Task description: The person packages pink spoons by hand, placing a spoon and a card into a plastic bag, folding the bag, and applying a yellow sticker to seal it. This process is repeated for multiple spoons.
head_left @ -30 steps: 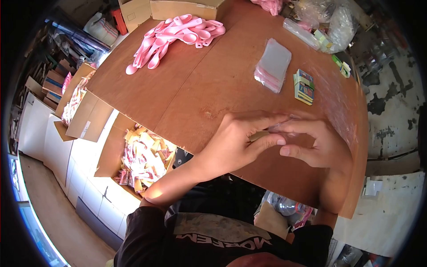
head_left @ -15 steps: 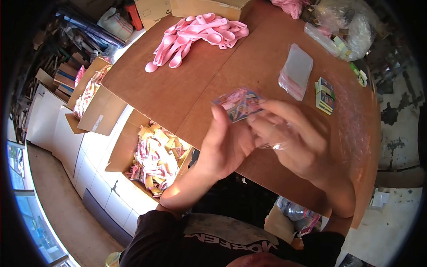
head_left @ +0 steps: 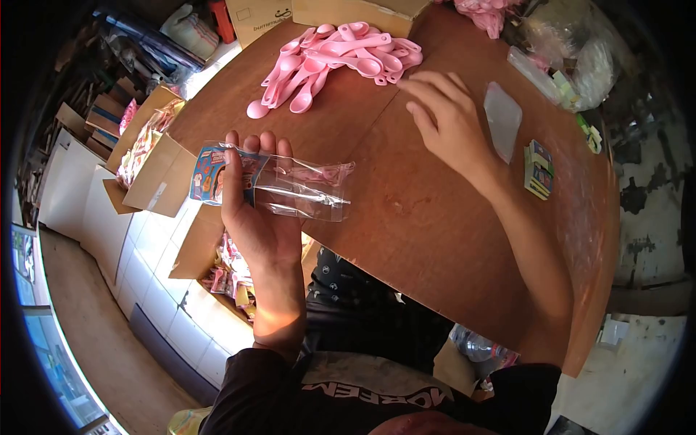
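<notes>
My left hand [head_left: 259, 210] is palm up at the table's left edge, its thumb pressing a clear plastic bag [head_left: 308, 196] against the fingers. Inside the bag's left end is a blue printed card [head_left: 212, 174]; the rest of the bag lies flat and transparent to the right. My right hand [head_left: 449, 127] hangs over the table with fingers apart and nothing in them, just below and right of a heap of pink spoons [head_left: 362, 54]. Right of that hand lies a stack of clear bags [head_left: 502, 119], and beyond it a stack of cards [head_left: 539, 170].
Left of the brown table [head_left: 391, 196] stand an open box of packed items [head_left: 232, 279] and another full box [head_left: 156, 181]. Cardboard boxes [head_left: 254, 18] border the far edge. Crumpled plastic bags [head_left: 580, 65] lie at the far right.
My hands have moved apart: the left went left with the bag and card, the right let go and moved up toward the spoons.
</notes>
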A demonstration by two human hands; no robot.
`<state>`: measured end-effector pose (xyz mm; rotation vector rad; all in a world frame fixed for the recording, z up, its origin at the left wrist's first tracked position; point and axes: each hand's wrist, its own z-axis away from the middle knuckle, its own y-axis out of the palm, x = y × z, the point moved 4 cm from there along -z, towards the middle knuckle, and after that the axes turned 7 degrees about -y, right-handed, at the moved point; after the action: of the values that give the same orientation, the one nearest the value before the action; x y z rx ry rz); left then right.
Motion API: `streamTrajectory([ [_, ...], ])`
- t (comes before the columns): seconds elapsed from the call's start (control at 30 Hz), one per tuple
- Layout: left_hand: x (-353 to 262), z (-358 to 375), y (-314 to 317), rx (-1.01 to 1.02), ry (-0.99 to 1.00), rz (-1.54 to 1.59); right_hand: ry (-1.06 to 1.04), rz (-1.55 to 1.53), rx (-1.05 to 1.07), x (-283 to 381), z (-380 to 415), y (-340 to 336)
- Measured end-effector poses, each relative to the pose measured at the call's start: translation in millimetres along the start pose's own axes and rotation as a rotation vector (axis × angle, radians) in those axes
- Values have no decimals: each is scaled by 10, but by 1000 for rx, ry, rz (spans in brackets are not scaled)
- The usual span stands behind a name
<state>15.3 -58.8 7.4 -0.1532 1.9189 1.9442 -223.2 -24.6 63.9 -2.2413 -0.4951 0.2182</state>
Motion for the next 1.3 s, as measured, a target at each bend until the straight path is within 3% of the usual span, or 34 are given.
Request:
streamTrajectory([
  [0.13, 71, 70, 16, -19, -41, -53, 212, -37, -79, -757, -101, 491],
  [0.23, 118, 125, 46, -17, -47, -113, 248, -141, -22, -962, -168, 681],
  [0.3, 112, 149, 59, -44, -50, -136, 209, -50, -61, -955, -144, 661],
  [0.37, 95, 158, 47, -14, -56, -133, 95, 57, -12, -861, -70, 568],
  [0.57, 206, 162, 5, 18, -46, -94, 106, 165, 192, -482, 178, 178],
  [0.8, 443, 333, 134, 78, -154, -136, -7, 153, 321, -611, -20, 597],
  [0.93, 304, 368, 137, 104, -104, -132, 31, 117, 385, -433, 3, 418],
  [1.0, 244, 373, 99, 107, -83, -126, 148, 49, 486, -139, 125, 108],
  [1.2, 236, 408, 112, 114, -25, -133, 275, 84, 387, 520, 538, -435],
  [1.27, 306, 425, 155, 122, -52, -144, 408, -255, 351, 619, 551, -510],
  [1.3, 338, 431, 172, 128, -68, -154, 418, -253, 349, 624, 569, -524],
])
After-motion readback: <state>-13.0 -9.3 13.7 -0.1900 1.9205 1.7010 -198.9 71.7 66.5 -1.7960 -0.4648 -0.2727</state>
